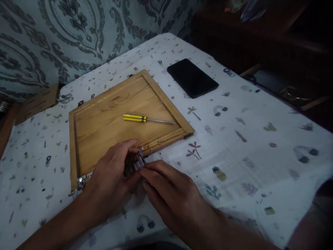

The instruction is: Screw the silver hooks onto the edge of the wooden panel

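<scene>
Between my two hands, at the near edge of a wooden panel [104, 128], is a small metal hinge [140, 159]. My left hand [111, 170] curls around its left side, thumb and fingers closed on it. From the right, the fingertips of my right hand [169, 187] pinch the same hinge. Part of the metal is hidden behind my fingers. Another metal hinge [81, 181] sits at the panel's near left corner, beside my left wrist. A yellow-handled screwdriver [135, 118] lies on the panel, its shaft pointing right. Small dark holes show along the panel's near edge.
A black tablet [192, 77] lies on the patterned tablecloth [249, 146] beyond the panel's right side. A piece of brown cardboard [39, 104] is at the far left. The patterned wall [78, 31] borders the table's back left edge. Dark furniture stands at the right.
</scene>
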Available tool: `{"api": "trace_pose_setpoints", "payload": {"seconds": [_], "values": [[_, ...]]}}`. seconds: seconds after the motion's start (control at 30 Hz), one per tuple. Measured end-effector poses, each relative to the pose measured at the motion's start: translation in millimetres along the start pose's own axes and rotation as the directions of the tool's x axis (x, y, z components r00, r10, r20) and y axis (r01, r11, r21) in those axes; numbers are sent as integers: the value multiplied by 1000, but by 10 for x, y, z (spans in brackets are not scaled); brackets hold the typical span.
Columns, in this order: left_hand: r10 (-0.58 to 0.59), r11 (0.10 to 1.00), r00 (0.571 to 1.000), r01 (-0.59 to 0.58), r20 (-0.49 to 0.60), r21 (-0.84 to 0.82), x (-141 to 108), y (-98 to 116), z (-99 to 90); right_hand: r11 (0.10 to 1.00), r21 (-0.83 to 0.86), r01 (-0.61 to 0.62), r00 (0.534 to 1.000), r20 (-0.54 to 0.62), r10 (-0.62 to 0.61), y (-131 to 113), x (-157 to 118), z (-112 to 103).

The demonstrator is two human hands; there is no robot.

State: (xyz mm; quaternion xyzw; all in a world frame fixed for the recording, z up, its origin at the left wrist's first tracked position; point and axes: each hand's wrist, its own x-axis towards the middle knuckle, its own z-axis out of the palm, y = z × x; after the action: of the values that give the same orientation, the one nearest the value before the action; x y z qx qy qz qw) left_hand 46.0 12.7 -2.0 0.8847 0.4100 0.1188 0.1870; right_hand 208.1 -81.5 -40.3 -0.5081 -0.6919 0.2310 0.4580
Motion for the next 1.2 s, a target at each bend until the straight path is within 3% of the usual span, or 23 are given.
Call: {"api": "trace_pose_setpoints", "payload": {"seconds": [0.1,0.17,0.27,0.4,0.57,0.93,1.2], "values": [[-3,1000,1000,3,-12,3,-6,6,11,998,-66,14,994,-109,-21,20,22,-59],[6,1000,999,-6,-34,8,-10,7,24,988,-152,15,993,-115,-32,52,45,-130],[43,999,999,-43,-30,13,-5,8,31,946,-315,80,997,32,-73,107,102,-252],[65,997,998,-65,-9,34,4,14,19,864,-443,240,957,256,-135,145,208,-367],[79,997,997,-79,-17,26,-1,14,37,829,-473,298,925,358,-129,189,273,-386],[73,997,997,-73,-17,9,-19,6,47,827,-470,307,936,307,-173,296,221,-311],[39,999,999,-39,-16,-6,-21,-9,81,821,-541,185,981,154,-119,246,613,-506]]}}
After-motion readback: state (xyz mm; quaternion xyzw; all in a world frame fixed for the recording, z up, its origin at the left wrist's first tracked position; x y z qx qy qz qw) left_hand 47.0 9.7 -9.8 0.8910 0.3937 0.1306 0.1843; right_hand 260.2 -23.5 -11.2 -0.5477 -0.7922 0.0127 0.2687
